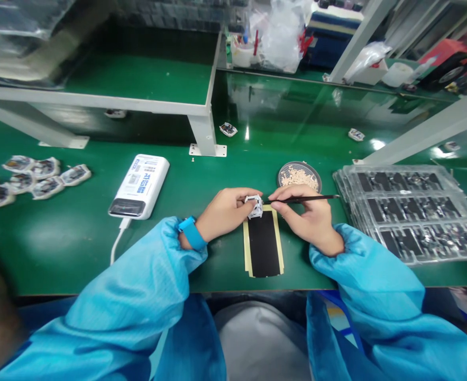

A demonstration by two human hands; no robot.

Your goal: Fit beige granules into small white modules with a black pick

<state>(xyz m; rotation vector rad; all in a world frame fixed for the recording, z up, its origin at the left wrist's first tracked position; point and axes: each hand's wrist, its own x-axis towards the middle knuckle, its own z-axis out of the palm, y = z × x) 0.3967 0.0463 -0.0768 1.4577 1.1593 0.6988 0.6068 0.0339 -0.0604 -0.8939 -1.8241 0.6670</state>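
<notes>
My left hand [230,210], with a blue band at the wrist, pinches a small white plastic housing [254,207] with thumb and fingers. The housing is held just above the top end of a black rectangular pad [264,246] edged with yellow tape. My right hand [305,212] grips a thin black pen-like tool [314,199]. Its left end points at the right side of the housing; whether it touches cannot be made out. Behind the right hand stands a round dark dish [282,169] of small beige pieces.
To the left lie several white housings with parts inside [47,187] and a white power bank [148,177] with a cable. Stacked clear trays [419,211] of dark parts stand on the right. Metal shelf legs [202,132] rise behind, near a loose housing [228,129].
</notes>
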